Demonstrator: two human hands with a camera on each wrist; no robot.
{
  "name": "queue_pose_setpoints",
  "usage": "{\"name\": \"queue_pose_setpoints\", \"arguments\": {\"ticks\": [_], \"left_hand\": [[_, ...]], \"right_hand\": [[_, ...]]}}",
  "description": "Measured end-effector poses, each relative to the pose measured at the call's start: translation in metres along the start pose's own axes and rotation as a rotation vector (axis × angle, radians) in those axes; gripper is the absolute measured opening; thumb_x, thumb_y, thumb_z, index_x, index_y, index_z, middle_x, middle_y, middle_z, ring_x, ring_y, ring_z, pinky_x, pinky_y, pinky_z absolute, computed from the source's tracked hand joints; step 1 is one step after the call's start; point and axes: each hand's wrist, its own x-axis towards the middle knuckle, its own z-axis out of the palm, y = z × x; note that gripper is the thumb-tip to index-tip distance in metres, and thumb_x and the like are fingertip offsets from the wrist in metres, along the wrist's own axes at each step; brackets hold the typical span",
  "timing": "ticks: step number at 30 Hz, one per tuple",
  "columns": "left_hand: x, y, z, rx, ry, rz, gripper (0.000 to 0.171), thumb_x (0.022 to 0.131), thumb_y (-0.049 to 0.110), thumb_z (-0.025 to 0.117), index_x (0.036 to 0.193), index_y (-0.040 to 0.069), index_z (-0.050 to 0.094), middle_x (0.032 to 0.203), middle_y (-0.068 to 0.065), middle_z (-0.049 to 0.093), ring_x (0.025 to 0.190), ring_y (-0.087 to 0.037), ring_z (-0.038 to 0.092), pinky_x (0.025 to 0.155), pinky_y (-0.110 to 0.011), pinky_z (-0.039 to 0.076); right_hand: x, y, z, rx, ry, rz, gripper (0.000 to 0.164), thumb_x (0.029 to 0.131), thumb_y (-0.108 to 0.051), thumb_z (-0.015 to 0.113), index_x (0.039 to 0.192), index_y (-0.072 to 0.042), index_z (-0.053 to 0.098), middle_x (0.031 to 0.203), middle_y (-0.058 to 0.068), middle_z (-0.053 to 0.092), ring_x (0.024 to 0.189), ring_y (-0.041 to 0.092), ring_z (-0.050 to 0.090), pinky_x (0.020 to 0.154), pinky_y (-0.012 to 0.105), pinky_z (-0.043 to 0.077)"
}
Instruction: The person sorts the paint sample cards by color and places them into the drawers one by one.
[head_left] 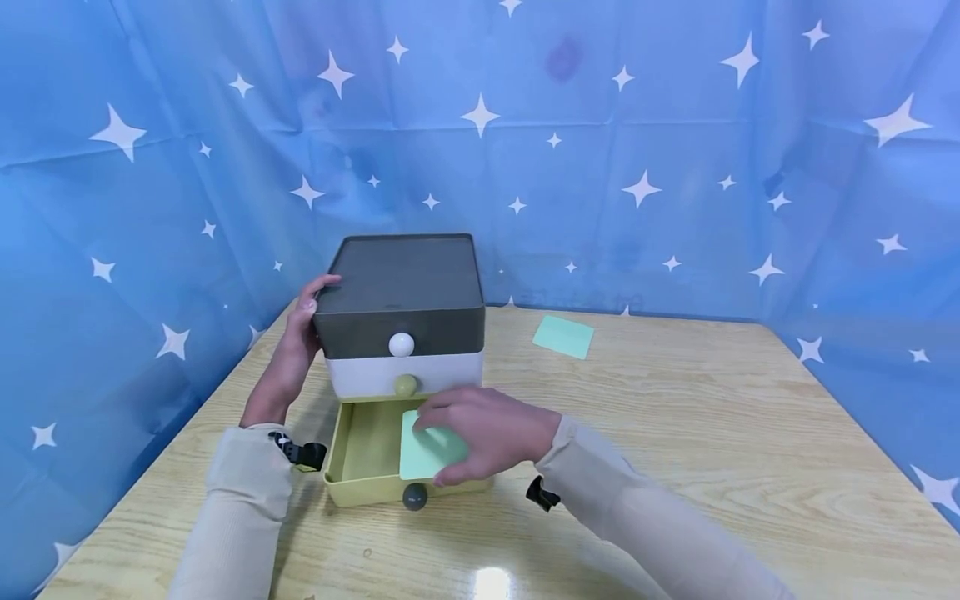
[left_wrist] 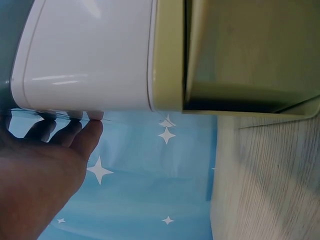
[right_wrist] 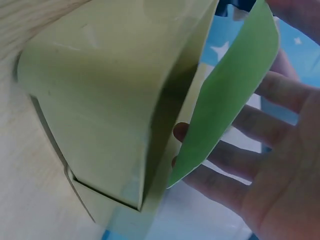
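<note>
A small drawer cabinet [head_left: 408, 271] has a dark grey top tier, a white middle tier [left_wrist: 95, 55] and a yellow-green bottom drawer [head_left: 369, 493], which is pulled out. My left hand [head_left: 291, 354] rests against the cabinet's left side, its fingertips [left_wrist: 92, 131] on the wall and its thumb by the top edge. Over the right part of the drawer, my right hand [head_left: 495, 427] holds a mint-green card [head_left: 426, 454] between thumb and fingers. In the right wrist view the card [right_wrist: 225, 100] is tilted beside the drawer wall [right_wrist: 100, 115], with fingers behind it.
Another mint-green card [head_left: 564, 336] lies on the wooden table [head_left: 712, 433], to the right of the cabinet. A white knob [head_left: 401, 344], a green knob [head_left: 406, 385] and a dark grey knob [head_left: 415, 497] stick out in front. A blue starry curtain [head_left: 480, 167] surrounds the table.
</note>
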Motion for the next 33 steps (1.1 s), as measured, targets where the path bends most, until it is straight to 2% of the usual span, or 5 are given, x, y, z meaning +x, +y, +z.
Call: {"name": "queue_pose_setpoints", "arguments": {"ticks": [10, 13, 21, 28, 33], "left_hand": [[0.001, -0.002, 0.0, 0.017, 0.004, 0.005, 0.055, 0.104, 0.049, 0.011, 0.152, 0.031, 0.03, 0.164, -0.003, 0.013, 0.143, -0.031, 0.024, 0.107, -0.05, 0.024], [0.001, -0.001, 0.001, 0.013, 0.006, 0.004, 0.054, 0.104, 0.048, 0.011, 0.151, 0.03, 0.03, 0.164, -0.002, 0.014, 0.142, -0.03, 0.025, 0.106, -0.048, 0.024], [0.001, 0.0, 0.001, 0.005, 0.007, 0.001, 0.052, 0.104, 0.047, 0.011, 0.149, 0.031, 0.032, 0.163, -0.001, 0.015, 0.141, -0.028, 0.026, 0.104, -0.045, 0.026], [0.002, 0.0, 0.001, 0.007, 0.004, -0.002, 0.051, 0.105, 0.047, 0.011, 0.148, 0.031, 0.032, 0.162, -0.001, 0.016, 0.14, -0.027, 0.026, 0.104, -0.045, 0.026], [0.001, 0.0, 0.002, 0.002, 0.008, 0.002, 0.051, 0.105, 0.047, 0.012, 0.148, 0.03, 0.032, 0.162, -0.001, 0.016, 0.14, -0.026, 0.026, 0.104, -0.043, 0.025]], "right_hand": [[0.018, 0.009, 0.014, 0.006, -0.01, 0.025, 0.058, 0.085, -0.051, 0.073, 0.131, -0.017, 0.064, 0.134, -0.002, 0.065, 0.124, 0.015, 0.061, 0.109, 0.031, 0.045], [0.019, 0.011, 0.016, 0.027, -0.011, 0.021, 0.053, 0.087, -0.047, 0.073, 0.129, -0.017, 0.065, 0.129, -0.002, 0.067, 0.117, 0.013, 0.064, 0.102, 0.029, 0.048], [0.015, 0.014, 0.015, 0.086, -0.016, 0.004, 0.046, 0.092, -0.038, 0.07, 0.129, -0.012, 0.065, 0.129, 0.001, 0.069, 0.12, 0.015, 0.065, 0.104, 0.031, 0.049], [0.011, 0.022, 0.016, 0.141, -0.009, -0.005, 0.042, 0.092, -0.034, 0.071, 0.127, -0.01, 0.067, 0.122, 0.002, 0.072, 0.11, 0.015, 0.069, 0.097, 0.027, 0.051], [0.0, 0.028, 0.011, 0.213, 0.046, -0.034, 0.037, 0.093, -0.029, 0.071, 0.123, -0.008, 0.069, 0.12, 0.004, 0.073, 0.108, 0.015, 0.07, 0.096, 0.027, 0.053]]}}
